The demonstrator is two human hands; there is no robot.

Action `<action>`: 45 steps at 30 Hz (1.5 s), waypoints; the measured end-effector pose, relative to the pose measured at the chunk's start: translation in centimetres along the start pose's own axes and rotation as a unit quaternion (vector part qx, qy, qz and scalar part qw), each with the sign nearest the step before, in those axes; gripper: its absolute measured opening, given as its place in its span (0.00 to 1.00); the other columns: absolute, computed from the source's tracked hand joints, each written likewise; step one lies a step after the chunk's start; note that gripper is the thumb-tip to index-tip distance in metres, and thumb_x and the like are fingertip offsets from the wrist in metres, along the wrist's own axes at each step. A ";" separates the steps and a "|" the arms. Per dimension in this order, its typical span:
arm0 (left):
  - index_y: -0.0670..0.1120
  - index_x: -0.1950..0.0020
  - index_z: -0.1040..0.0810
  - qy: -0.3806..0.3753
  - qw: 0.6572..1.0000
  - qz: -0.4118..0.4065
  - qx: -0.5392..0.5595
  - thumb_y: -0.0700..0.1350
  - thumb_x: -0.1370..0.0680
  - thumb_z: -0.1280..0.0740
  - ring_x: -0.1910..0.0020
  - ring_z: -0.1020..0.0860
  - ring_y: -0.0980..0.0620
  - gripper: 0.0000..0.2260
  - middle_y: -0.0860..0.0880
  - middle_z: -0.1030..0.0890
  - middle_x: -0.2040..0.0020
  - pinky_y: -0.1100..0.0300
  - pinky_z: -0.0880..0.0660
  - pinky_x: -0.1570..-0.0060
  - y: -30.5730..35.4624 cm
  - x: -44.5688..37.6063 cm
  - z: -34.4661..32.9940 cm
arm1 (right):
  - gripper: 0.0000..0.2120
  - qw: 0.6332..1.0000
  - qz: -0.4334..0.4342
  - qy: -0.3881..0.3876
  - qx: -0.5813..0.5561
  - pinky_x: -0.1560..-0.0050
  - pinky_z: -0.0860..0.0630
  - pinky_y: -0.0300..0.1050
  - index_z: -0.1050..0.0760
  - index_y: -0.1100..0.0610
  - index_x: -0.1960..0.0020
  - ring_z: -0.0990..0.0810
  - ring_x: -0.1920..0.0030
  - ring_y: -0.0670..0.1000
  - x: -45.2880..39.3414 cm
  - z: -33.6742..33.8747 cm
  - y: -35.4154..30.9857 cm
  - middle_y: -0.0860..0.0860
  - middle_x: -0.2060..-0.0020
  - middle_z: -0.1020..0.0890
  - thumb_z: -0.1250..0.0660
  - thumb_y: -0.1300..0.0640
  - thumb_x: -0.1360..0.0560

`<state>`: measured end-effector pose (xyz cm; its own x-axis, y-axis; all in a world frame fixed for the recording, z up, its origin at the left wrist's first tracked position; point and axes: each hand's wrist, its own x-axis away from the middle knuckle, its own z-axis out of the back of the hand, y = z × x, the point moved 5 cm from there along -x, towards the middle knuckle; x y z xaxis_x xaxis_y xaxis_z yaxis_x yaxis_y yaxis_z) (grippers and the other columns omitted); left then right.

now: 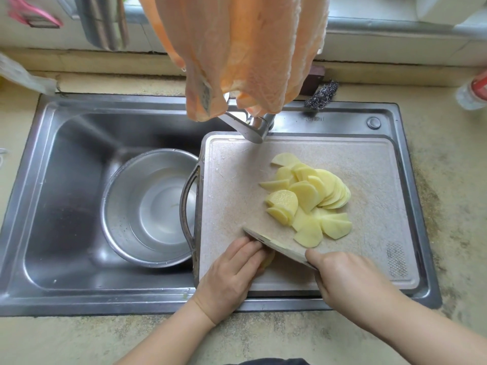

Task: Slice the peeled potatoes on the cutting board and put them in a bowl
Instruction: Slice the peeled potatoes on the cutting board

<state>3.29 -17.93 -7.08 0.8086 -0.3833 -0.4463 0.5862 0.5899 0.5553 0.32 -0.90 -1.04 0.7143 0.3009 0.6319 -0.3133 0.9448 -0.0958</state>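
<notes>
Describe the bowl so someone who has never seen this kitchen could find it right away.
Start at the steel sink set into the counter. The bowl sits in its left basin, just left of the cutting board that covers the right side. It is round, shiny metal and holds no slices, unlike the board.

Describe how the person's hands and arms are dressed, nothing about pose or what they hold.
Both are bare: the left hand and right hand show no gloves, rings, watch or bracelets, and both forearms are uncovered to the frame's lower edge, with no sleeves in view. A sliver of dark clothing shows at the bottom edge.
</notes>
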 end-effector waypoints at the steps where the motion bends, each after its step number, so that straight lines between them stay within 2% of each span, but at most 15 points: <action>1: 0.38 0.41 0.26 0.000 1.000 -0.001 -0.005 0.37 0.23 0.32 0.43 0.24 0.45 0.11 0.43 0.23 0.42 0.55 0.26 0.40 0.0 0.0 0.0 | 0.07 1.000 -0.002 0.000 -0.018 0.67 0.39 0.47 0.42 0.50 0.58 0.26 0.62 0.59 -0.5 0.1 -0.1 0.49 0.72 0.34 0.43 0.58 0.27; 5: 0.39 0.39 0.27 0.007 1.000 -0.004 -0.007 0.37 0.22 0.35 0.44 0.26 0.47 0.12 0.46 0.27 0.41 0.58 0.27 0.39 0.2 0.0 0.2 | 0.03 0.992 -0.020 0.011 -0.126 0.63 0.28 0.48 0.32 0.51 0.57 0.23 0.58 0.60 -1.5 1.3 0.1 0.55 0.63 0.21 0.42 0.55 0.25; 7: 0.39 0.39 0.27 0.010 1.000 -0.005 -0.005 0.38 0.21 0.35 0.44 0.26 0.47 0.12 0.46 0.26 0.41 0.58 0.27 0.39 0.3 0.0 0.3 | 0.07 0.993 -0.005 0.024 -0.118 0.62 0.27 0.50 0.35 0.52 0.61 0.24 0.60 0.60 -0.7 1.6 0.1 0.54 0.66 0.23 0.43 0.53 0.24; 11: 0.40 0.40 0.26 0.004 1.000 -0.002 -0.011 0.38 0.23 0.33 0.41 0.25 0.46 0.12 0.45 0.26 0.40 0.56 0.27 0.38 0.0 0.2 0.1 | 0.09 0.999 0.016 0.031 -0.035 0.66 0.36 0.49 0.45 0.50 0.61 0.32 0.66 0.56 2.7 1.5 0.4 0.49 0.73 0.35 0.47 0.51 0.24; 14: 0.39 0.38 0.26 0.002 1.000 -0.001 -0.006 0.36 0.24 0.30 0.42 0.25 0.45 0.15 0.45 0.26 0.39 0.56 0.27 0.39 -0.1 0.3 -0.1 | 0.08 1.000 0.003 0.002 0.009 0.65 0.39 0.48 0.46 0.50 0.59 0.27 0.61 0.56 3.9 1.5 0.8 0.50 0.71 0.36 0.48 0.51 0.25; 18: 0.39 0.38 0.26 0.000 1.000 0.002 0.000 0.36 0.25 0.29 0.42 0.25 0.46 0.17 0.46 0.26 0.39 0.57 0.27 0.38 -0.1 0.3 -0.1 | 0.08 1.000 0.001 0.002 0.019 0.67 0.38 0.49 0.45 0.50 0.61 0.32 0.66 0.56 3.5 1.4 1.0 0.50 0.72 0.35 0.46 0.55 0.26; 21: 0.40 0.39 0.26 0.008 1.000 0.000 0.002 0.37 0.24 0.30 0.40 0.25 0.46 0.15 0.46 0.26 0.39 0.57 0.28 0.37 0.0 0.1 0.1 | 0.08 1.000 0.001 0.000 0.027 0.67 0.39 0.48 0.45 0.49 0.60 0.28 0.63 0.58 2.5 1.0 0.6 0.49 0.73 0.37 0.45 0.57 0.27; 24: 0.39 0.42 0.25 0.022 1.000 -0.004 -0.002 0.38 0.23 0.31 0.41 0.24 0.46 0.11 0.45 0.24 0.41 0.56 0.26 0.39 0.1 0.0 0.2 | 0.07 1.000 0.003 -0.006 0.024 0.67 0.39 0.48 0.42 0.50 0.58 0.30 0.65 0.59 0.6 0.6 0.1 0.49 0.73 0.37 0.44 0.59 0.28; 28: 0.41 0.41 0.26 0.018 1.000 -0.007 -0.021 0.39 0.21 0.34 0.45 0.25 0.47 0.09 0.46 0.26 0.42 0.57 0.25 0.42 0.2 0.1 0.2 | 0.04 0.999 -0.002 0.008 -0.051 0.66 0.33 0.48 0.37 0.51 0.57 0.24 0.60 0.61 -1.6 1.1 -0.8 0.52 0.67 0.25 0.42 0.57 0.27; 30: 0.40 0.39 0.27 0.018 1.000 -0.008 -0.023 0.38 0.21 0.35 0.45 0.25 0.47 0.10 0.47 0.26 0.43 0.59 0.27 0.40 0.2 0.2 0.2 | 0.02 0.986 -0.040 -0.009 -0.159 0.66 0.27 0.46 0.30 0.52 0.56 0.23 0.66 0.56 -2.6 1.7 -0.6 0.53 0.67 0.23 0.41 0.56 0.25; 32: 0.40 0.39 0.27 0.013 1.000 -0.009 -0.019 0.38 0.21 0.35 0.45 0.26 0.47 0.11 0.47 0.27 0.43 0.59 0.28 0.39 0.2 0.2 0.2 | 0.08 0.964 -0.053 -0.021 -0.259 0.72 0.27 0.45 0.30 0.54 0.63 0.27 0.74 0.53 -2.9 2.1 -0.2 0.51 0.72 0.26 0.39 0.57 0.24; 33: 0.40 0.39 0.27 0.011 1.000 -0.008 -0.017 0.38 0.21 0.35 0.45 0.26 0.47 0.11 0.47 0.26 0.43 0.59 0.28 0.39 0.2 0.2 0.2 | 0.11 0.966 -0.044 -0.011 -0.255 0.72 0.28 0.45 0.32 0.53 0.65 0.26 0.73 0.55 -2.7 2.5 -0.2 0.51 0.73 0.28 0.39 0.56 0.24; 35: 0.41 0.40 0.26 0.005 1.000 -0.003 -0.018 0.38 0.21 0.35 0.45 0.25 0.46 0.10 0.46 0.26 0.43 0.58 0.27 0.40 0.0 0.2 0.1 | 0.12 0.988 -0.019 0.019 -0.150 0.69 0.31 0.47 0.38 0.51 0.66 0.26 0.66 0.58 -1.2 3.1 -0.4 0.49 0.72 0.31 0.42 0.53 0.25; 37: 0.41 0.40 0.26 0.001 1.000 -0.004 -0.023 0.38 0.22 0.34 0.45 0.25 0.46 0.11 0.46 0.26 0.43 0.58 0.27 0.39 0.0 0.3 0.1 | 0.10 0.998 0.015 0.040 -0.042 0.69 0.37 0.49 0.43 0.50 0.64 0.28 0.66 0.59 0.9 2.9 -0.8 0.49 0.74 0.36 0.44 0.53 0.26; 45: 0.40 0.40 0.27 0.005 1.000 -0.002 -0.013 0.38 0.22 0.34 0.41 0.26 0.47 0.11 0.46 0.26 0.39 0.57 0.26 0.39 0.0 0.2 0.1 | 0.06 0.999 -0.001 -0.006 0.031 0.65 0.38 0.48 0.44 0.50 0.58 0.30 0.62 0.56 3.9 2.1 0.4 0.50 0.71 0.36 0.47 0.53 0.25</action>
<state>3.49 -18.03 -7.12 0.8059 -0.3779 -0.4558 0.5873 0.6074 0.5349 1.67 0.42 3.00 0.7077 0.2974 0.6408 -0.3507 0.9353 -0.0467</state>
